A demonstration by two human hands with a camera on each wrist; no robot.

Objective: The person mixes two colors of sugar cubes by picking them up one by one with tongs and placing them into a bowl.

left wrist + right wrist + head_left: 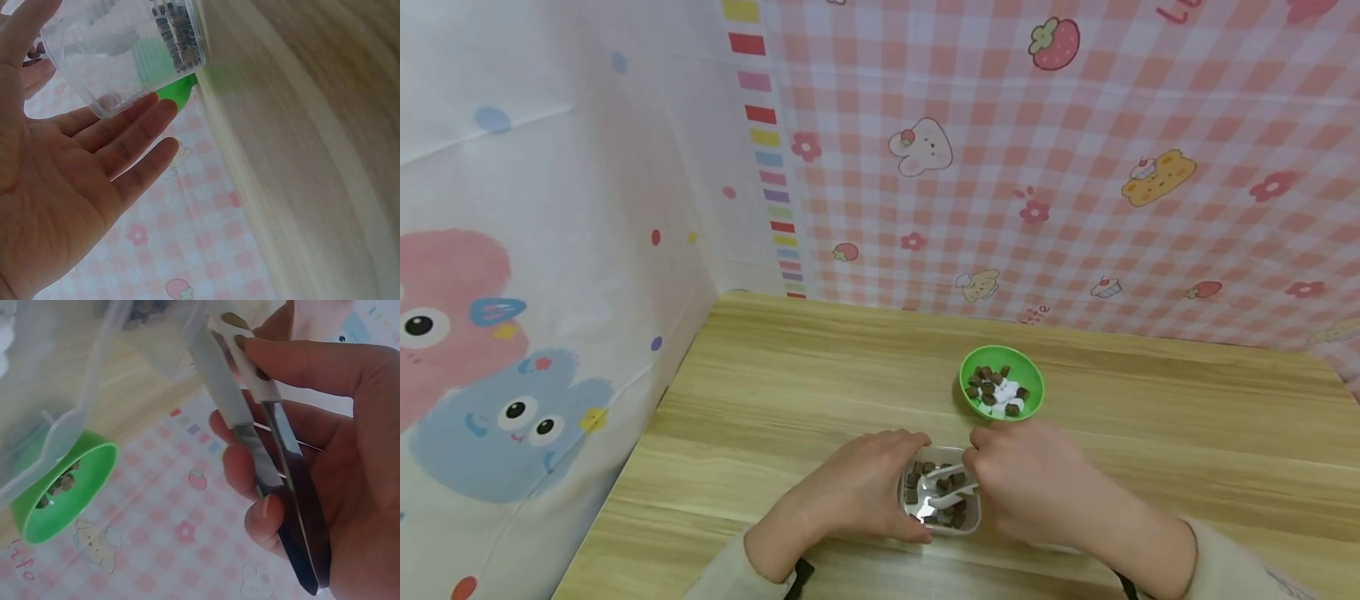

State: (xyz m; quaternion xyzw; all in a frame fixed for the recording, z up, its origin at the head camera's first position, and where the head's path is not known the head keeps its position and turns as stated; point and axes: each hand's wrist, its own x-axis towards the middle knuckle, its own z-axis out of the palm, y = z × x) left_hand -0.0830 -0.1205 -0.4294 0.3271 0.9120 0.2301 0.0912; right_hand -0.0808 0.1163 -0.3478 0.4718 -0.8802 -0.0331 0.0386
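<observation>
My left hand (868, 483) holds a clear plastic container (94, 56), thumb on the near side and fingers on the far side. Small brown cubes (912, 481) lie inside it. In my right hand (1037, 479) is a pair of tongs (275, 437) with metal arms and white tips, gripped between thumb and fingers. The white tips (951, 497) reach down into the container among the cubes; whether they pinch one I cannot tell. Beyond the hands stands a green bowl (1037, 396), holding brown cubes and white pieces (1003, 392).
A second clear container (69, 434) shows close up in the right wrist view, with white pieces (5, 344) at its edge; my right arm mostly hides it from above. Wooden tabletop (760, 383) surrounds everything, bounded by a checked cloth (865, 192) behind and a white cloth at left.
</observation>
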